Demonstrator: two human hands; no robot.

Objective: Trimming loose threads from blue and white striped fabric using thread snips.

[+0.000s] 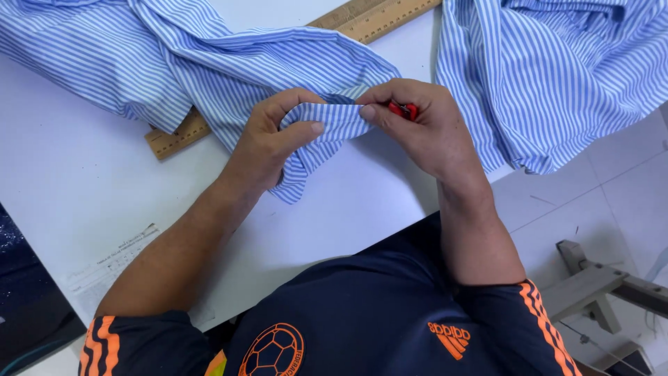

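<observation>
Blue-and-white striped fabric (209,63) lies spread over the white table (83,188). My left hand (271,143) pinches a folded edge of this fabric between thumb and fingers, just above the table. My right hand (424,125) grips the same fold from the right, thumb against the cloth, and holds a small red tool (403,109) that is mostly hidden under the fingers. The two hands almost touch at the fold.
A long wooden ruler (362,19) runs diagonally under the fabric from upper right to mid left. More striped cloth (557,76) hangs over the table's right edge. A printed paper (111,261) lies at the near left. A grey stand (591,278) sits on the tiled floor.
</observation>
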